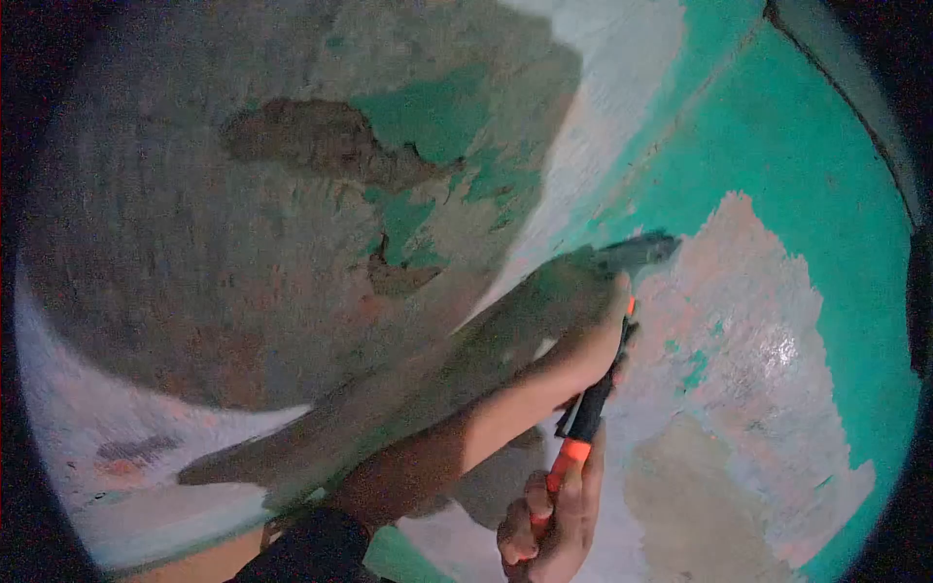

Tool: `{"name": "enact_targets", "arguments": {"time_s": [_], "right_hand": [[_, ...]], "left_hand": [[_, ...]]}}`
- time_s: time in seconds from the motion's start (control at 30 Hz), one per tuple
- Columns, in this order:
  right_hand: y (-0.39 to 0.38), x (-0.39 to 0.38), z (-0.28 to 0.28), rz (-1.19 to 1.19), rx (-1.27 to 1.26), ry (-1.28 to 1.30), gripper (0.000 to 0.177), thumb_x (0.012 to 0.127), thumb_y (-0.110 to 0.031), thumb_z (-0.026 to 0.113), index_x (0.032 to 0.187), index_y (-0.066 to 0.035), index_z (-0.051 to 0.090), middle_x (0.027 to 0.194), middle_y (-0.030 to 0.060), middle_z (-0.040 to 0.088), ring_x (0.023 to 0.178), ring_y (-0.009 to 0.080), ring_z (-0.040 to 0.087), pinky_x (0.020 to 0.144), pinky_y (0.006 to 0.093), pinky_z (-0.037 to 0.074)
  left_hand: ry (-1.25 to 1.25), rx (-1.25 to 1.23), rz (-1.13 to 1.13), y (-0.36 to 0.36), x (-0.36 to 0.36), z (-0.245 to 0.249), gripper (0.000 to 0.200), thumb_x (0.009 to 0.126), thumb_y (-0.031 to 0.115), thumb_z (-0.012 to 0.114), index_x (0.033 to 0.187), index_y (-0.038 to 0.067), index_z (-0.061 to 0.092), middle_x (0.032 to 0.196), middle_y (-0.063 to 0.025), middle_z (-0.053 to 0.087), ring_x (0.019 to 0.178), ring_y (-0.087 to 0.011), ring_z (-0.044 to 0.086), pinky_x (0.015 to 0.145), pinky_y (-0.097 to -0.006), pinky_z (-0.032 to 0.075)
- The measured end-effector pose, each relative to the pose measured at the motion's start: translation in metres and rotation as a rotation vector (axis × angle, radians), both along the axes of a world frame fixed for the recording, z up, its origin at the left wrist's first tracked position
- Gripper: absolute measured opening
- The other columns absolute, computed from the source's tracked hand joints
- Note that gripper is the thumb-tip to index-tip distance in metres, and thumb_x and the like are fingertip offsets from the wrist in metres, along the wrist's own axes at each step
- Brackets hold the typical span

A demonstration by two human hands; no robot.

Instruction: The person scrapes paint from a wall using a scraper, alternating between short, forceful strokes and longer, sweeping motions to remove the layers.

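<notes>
A long-handled tool with a black and orange grip, apparently a scraper (586, 416), runs up along a wall with patchy paint (748, 321). My right hand (554, 530) is wrapped around the orange lower end of its handle. Higher up, my left hand (610, 316) is closed around the upper part, the back of the hand hiding much of it. Just beyond the left hand, a dark blurred shape (639, 251) overlaps the edge between green paint and a bare, pinkish patch. My left forearm reaches in from the lower left, in a black sleeve (316, 549).
Green paint (826, 214) covers the wall on the right, with a dark edge (841, 92) at the upper right. A large shadow (194, 243) falls over the left side, where a rough brown patch (311, 141) and green remnants (428, 112) show.
</notes>
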State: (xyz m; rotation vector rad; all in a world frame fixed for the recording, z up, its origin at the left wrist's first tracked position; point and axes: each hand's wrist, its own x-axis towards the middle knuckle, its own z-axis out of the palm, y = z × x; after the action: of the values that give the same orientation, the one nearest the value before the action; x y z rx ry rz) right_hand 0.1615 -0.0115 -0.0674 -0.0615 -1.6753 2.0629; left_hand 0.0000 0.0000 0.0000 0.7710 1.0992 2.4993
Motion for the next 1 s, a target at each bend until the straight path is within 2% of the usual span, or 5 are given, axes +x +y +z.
{"name": "enact_targets", "arguments": {"time_s": [0.17, 0.3, 0.73, 0.83, 1.0], "right_hand": [[-0.003, 0.017, -0.032, 0.076, -0.110, 0.044, 0.056, 0.095, -0.023, 0.047, 0.143, -0.022, 0.020, 0.077, 0.0014, 0.045, 0.045, 0.0053, 0.038, 0.035, 0.0194, 0.032], [-0.008, 0.007, -0.020, 0.001, -0.092, 0.060, 0.053, 0.096, -0.020, 0.043, 0.143, -0.013, 0.019, 0.073, 0.0002, 0.043, 0.042, 0.0045, 0.034, 0.034, 0.0187, 0.030], [0.001, 0.010, -0.011, 0.053, -0.069, 0.066, 0.048, 0.096, -0.020, 0.043, 0.140, -0.015, 0.025, 0.071, -0.0005, 0.042, 0.041, 0.0043, 0.032, 0.034, 0.0177, 0.029], [0.000, 0.011, -0.004, 0.018, -0.058, 0.054, 0.046, 0.096, -0.019, 0.042, 0.140, -0.015, 0.026, 0.070, -0.0003, 0.042, 0.041, 0.0043, 0.031, 0.033, 0.0176, 0.027], [0.003, 0.006, -0.009, 0.099, -0.094, 0.127, 0.050, 0.097, -0.017, 0.041, 0.142, -0.015, 0.021, 0.070, -0.0005, 0.042, 0.041, 0.0041, 0.031, 0.033, 0.0174, 0.027]], "left_hand": [[-0.089, -0.119, -0.119, -0.015, 0.016, -0.023, 0.054, 0.087, 0.064, 0.029, 0.078, 0.013, 0.043, 0.055, 0.0010, 0.042, 0.035, -0.0126, 0.041, 0.033, -0.0311, 0.038], [-0.081, -0.070, -0.146, -0.009, 0.007, -0.015, 0.058, 0.085, 0.068, 0.027, 0.076, 0.012, 0.042, 0.054, 0.0019, 0.041, 0.036, -0.0107, 0.040, 0.034, -0.0278, 0.037], [-0.155, -0.115, 0.062, -0.015, 0.022, 0.003, 0.060, 0.084, 0.069, 0.027, 0.077, 0.012, 0.045, 0.049, 0.0018, 0.039, 0.036, -0.0115, 0.043, 0.034, -0.0283, 0.039], [-0.033, -0.070, -0.220, -0.003, 0.003, -0.003, 0.058, 0.085, 0.067, 0.026, 0.077, 0.012, 0.043, 0.049, 0.0020, 0.038, 0.036, -0.0117, 0.043, 0.032, -0.0283, 0.038], [-0.033, -0.089, -0.109, -0.005, 0.013, -0.004, 0.060, 0.085, 0.068, 0.027, 0.076, 0.012, 0.045, 0.056, 0.0014, 0.041, 0.036, -0.0112, 0.041, 0.032, -0.0286, 0.037]]}}
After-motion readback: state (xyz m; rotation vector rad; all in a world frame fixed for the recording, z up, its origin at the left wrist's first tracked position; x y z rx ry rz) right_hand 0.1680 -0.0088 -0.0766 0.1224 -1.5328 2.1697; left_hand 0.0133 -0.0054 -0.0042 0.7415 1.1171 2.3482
